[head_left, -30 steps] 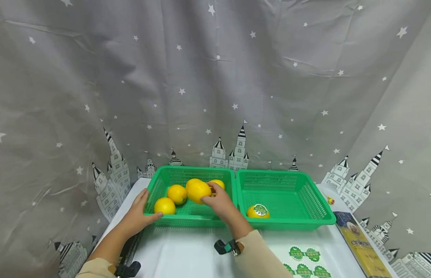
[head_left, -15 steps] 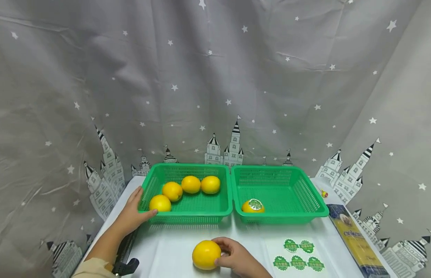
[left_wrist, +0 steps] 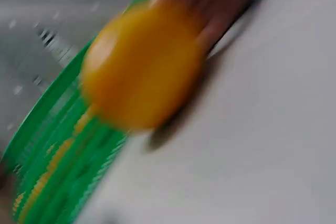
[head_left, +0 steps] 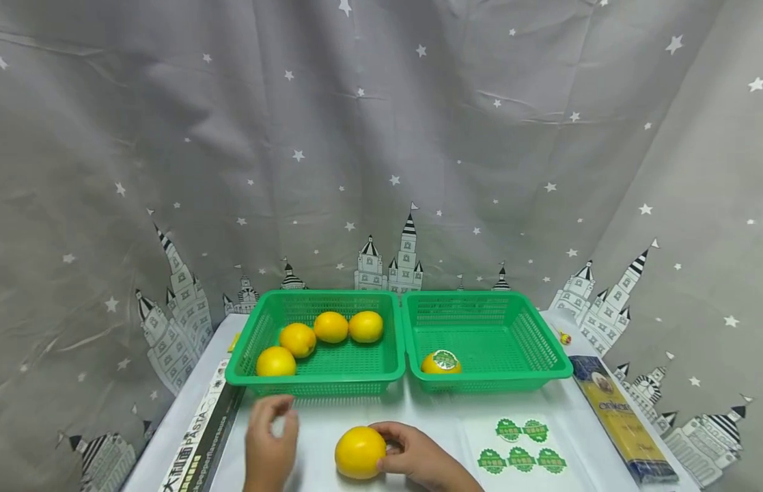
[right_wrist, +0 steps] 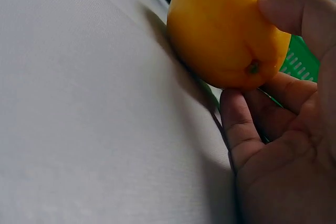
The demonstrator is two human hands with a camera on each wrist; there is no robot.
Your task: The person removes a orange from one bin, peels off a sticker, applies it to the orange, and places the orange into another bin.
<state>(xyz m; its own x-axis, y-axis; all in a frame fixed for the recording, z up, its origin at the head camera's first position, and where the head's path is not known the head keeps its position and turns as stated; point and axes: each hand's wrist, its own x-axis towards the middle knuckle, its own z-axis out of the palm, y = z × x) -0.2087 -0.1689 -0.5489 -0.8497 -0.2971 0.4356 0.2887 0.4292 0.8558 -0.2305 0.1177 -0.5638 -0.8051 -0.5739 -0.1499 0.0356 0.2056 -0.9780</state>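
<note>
In the head view my right hand [head_left: 418,456] holds a yellow lemon [head_left: 360,452] low over the white table. The right wrist view shows the thumb and fingertips pinching this lemon [right_wrist: 226,30] at its stem end. To its left is my left hand [head_left: 270,441], fingers loosely bent, apart from the lemon and holding nothing. Several more lemons [head_left: 330,328] lie in the left green basket [head_left: 320,378]. In the right green basket [head_left: 498,376] lies one lemon [head_left: 432,363] bearing a round green-and-white sticker [head_left: 445,359].
A sheet of green stickers [head_left: 521,459] lies on the table [head_left: 313,417] to the right of my right hand. Along the left edge stands a dark pasta box [head_left: 203,434], and a yellow-and-blue packet [head_left: 623,420] lies along the right edge. A grey curtain hangs behind.
My right hand has taken a lemon out of the left basket and brought it down to the table's front. My left hand has let go of the basket rim and moved toward the lemon.
</note>
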